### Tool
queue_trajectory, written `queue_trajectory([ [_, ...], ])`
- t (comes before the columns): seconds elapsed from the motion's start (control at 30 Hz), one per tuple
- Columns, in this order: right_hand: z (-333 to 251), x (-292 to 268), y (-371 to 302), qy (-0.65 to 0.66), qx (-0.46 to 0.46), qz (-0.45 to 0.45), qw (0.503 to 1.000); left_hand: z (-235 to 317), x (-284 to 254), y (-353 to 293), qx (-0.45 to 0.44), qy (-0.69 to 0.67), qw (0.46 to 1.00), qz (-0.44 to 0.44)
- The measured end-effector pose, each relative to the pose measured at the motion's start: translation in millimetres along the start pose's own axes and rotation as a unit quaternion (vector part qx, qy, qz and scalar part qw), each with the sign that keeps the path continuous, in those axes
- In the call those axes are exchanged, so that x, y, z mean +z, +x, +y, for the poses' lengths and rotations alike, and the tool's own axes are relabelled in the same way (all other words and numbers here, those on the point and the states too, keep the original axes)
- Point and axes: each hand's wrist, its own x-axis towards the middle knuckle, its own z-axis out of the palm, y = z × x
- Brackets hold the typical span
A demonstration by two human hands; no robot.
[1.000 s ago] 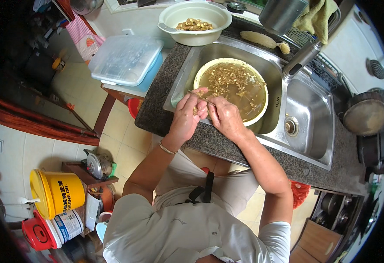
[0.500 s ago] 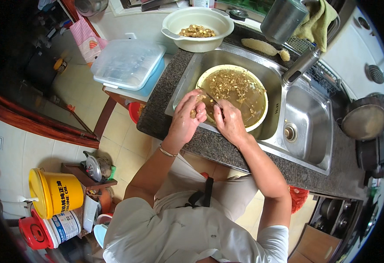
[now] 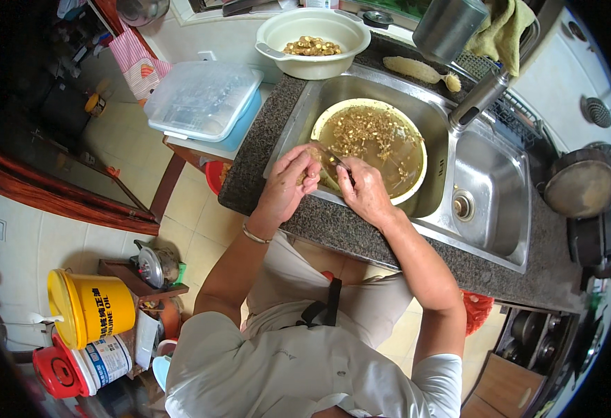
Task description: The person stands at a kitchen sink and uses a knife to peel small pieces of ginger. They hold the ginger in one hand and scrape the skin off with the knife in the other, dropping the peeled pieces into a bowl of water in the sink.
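We note the left hand [image 3: 284, 184] shifted slightly leftward since the earlier frame, grip pinching one brown piece [image 3: 314, 155] above the near-left corner of the sink [image 3: 436, 164]. One pale bowl [image 3: 323, 68], at the back-left of the counter [image 3: 246, 174], contains brown pieces. The right hand's [image 3: 369, 191] grip encloses one knife [image 3: 333, 159]; one basin [image 3: 424, 157] holds murky water.

Mid-frame, the basin [image 3: 423, 159] is pale yellow, its water [image 3: 406, 174] murky brown, the bits [image 3: 360, 132] in it tan and yellow, the blade [image 3: 332, 158] before it dark. Top centre, the bowl [image 3: 305, 67] is off-white, its pieces [image 3: 312, 46] brown and pale yellow. The countertop [image 3: 249, 171] is speckled grey and black, the sink [image 3: 493, 177] silver. Upper left, the box [image 3: 246, 120] is light blue, the cloth [image 3: 132, 52] striped pink and white. Lower left, the bucket [image 3: 100, 303] is bright yellow, lettered in black.
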Motion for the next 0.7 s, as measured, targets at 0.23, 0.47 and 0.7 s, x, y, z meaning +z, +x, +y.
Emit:
queue_trajectory([
  [0.23,-1.6,-1.3,-0.6,0.01,0.007,-0.01,1.0,-5.2,3.3,1.2,0.03,0.059,0.996,0.055],
  [0.47,-1.2,-1.5,-1.1,0.015,0.014,-0.031,0.999,-10.3,7.6,5.5,0.059,0.049,0.996,0.052],
  [0.7,1.9,1.3,-1.6,0.012,0.002,-0.025,1.0,-20.9,10.8,7.3,0.086,0.057,0.993,0.057],
])
